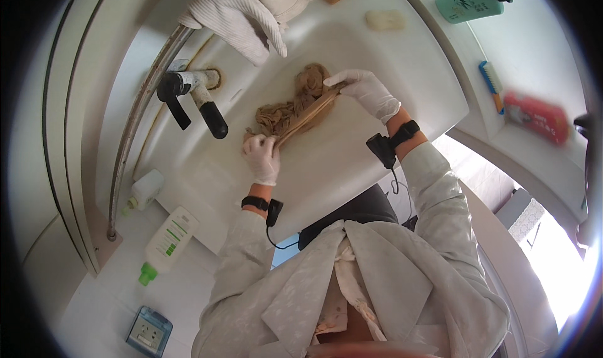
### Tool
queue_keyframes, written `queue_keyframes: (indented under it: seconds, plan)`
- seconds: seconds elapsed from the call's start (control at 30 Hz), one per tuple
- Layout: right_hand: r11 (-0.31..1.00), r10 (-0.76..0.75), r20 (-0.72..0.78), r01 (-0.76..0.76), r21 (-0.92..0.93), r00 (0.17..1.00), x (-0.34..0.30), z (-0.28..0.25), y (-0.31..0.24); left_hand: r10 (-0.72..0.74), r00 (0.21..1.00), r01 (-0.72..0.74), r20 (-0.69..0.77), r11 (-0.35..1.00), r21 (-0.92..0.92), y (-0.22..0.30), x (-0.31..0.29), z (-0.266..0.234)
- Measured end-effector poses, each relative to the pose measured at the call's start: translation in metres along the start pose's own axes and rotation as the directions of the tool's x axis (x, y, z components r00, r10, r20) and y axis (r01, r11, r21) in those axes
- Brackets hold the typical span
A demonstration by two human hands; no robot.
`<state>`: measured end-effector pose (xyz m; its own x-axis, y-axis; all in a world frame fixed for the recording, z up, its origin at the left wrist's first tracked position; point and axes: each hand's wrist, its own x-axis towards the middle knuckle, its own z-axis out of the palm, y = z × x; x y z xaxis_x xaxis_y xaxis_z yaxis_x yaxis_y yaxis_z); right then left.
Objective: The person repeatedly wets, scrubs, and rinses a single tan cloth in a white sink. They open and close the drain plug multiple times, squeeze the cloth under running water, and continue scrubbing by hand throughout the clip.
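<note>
A wet brown cloth (306, 115) lies bunched in a white sink (326, 169), with one edge pulled into a straight band. My left hand (261, 159), in a thin white glove, is closed on the near-left end of that band. At the far-right end, my right hand (367, 93), gloved the same way, pinches the cloth between thumb and fingers. The stretch between both hands looks taut. Behind it, the rest of the cloth sits in crumpled folds on the sink's bottom. What kind of cloth it is, I cannot make out.
A tap (196, 94) with a black handle juts over the sink's left side. Pale ribbed fabric (235, 15) hangs beyond it. Soap (385, 20) rests on the far rim. Bottles stand left (168, 242) and right (471, 1), near a brush (492, 84) and a red container (536, 117).
</note>
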<state>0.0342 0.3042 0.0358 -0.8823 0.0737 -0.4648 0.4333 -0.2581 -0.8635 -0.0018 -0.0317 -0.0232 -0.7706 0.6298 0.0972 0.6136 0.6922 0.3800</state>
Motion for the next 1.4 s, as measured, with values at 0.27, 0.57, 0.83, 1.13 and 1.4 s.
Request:
queue_keyframes:
  seconds: [0.27,0.57,0.83,1.13,1.4]
  plan:
    - [1.0,-0.012,-0.177,0.008,-0.024,0.984,0.013,-0.011,0.0,-0.215,0.907,0.17,0.363,0.974,0.152,-0.002,-0.02,-0.033]
    - [0.827,-0.129,-0.284,-0.055,-0.56,0.95,0.065,0.02,0.036,-0.231,0.82,0.133,0.524,0.967,0.218,-0.002,0.004,-0.022]
    - [0.634,-0.137,-0.144,-0.025,-0.773,0.98,0.021,0.155,0.059,-0.18,0.884,0.068,0.431,0.963,0.261,0.013,0.036,0.039]
    - [0.376,-0.172,-0.092,-0.021,-0.926,0.981,0.081,0.153,0.069,-0.395,0.742,0.42,0.541,0.904,0.085,-0.03,0.053,0.079]
    - [0.981,-0.105,-0.227,0.064,-0.183,0.968,0.09,0.082,0.059,-0.417,0.672,0.668,0.612,0.698,-0.258,-0.002,0.062,0.032]
